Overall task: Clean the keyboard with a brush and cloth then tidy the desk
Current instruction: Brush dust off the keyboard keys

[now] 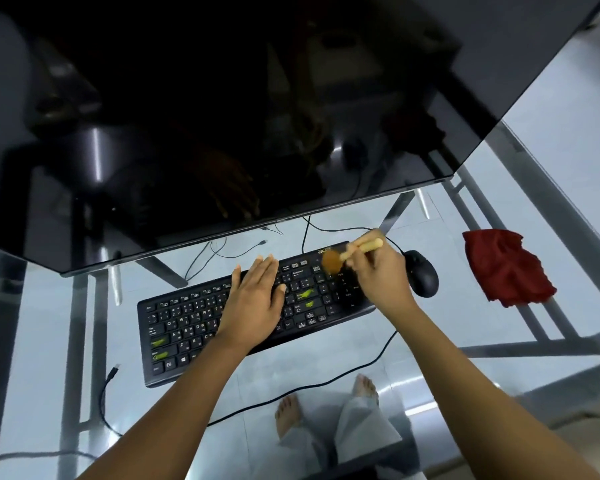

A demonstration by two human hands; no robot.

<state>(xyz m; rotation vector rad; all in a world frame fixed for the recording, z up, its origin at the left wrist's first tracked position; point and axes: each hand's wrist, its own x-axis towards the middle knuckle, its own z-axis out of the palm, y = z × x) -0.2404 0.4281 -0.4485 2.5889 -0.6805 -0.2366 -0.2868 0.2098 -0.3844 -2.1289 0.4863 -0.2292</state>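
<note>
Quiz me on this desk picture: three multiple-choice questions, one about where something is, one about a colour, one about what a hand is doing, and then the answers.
1. Where is the black computer mouse relative to the black keyboard?
A. left of it
B. on top of it
C. right of it

2. What colour is the crumpled cloth on the glass desk?
A. blue
B. red
C. white

3. What is the right hand doing?
A. gripping the wooden-handled brown-bristled brush
B. lying flat on the keys
C. holding the mouse

Answers:
1 C: the mouse sits just beyond the keyboard's right end.
2 B: the cloth is plainly red.
3 A: its fingers curl round the brush handle over the keyboard's upper right, while it is the left hand that lies flat on the keys.
</note>
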